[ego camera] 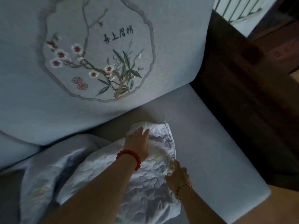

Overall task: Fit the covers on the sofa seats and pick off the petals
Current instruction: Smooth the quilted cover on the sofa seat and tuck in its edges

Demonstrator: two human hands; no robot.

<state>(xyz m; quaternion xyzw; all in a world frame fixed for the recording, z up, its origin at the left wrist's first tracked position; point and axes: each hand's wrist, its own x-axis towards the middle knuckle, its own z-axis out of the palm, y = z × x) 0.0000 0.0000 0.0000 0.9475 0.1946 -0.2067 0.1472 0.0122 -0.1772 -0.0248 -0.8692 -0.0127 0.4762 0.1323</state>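
The cover was pale quilted cloth, soft and crumpled, its stitched lines raising a puffy pattern, with a bound hem along one edge. The seat cushion was matt grey-blue woven fabric, smooth and taut. The back cushion was the same matt cloth, carrying raised thread embroidery of blossoms and leaves. The sofa frame looked like dark wood with a dull sheen. A red bracelet of rounded beads looked glossy.

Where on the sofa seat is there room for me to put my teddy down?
The seat cushion is bare to the right of the bunched cover, up to the dark wooden arm. A thin strip also runs below the embroidered back cushion. The left is crowded: cover, left hand, right hand.
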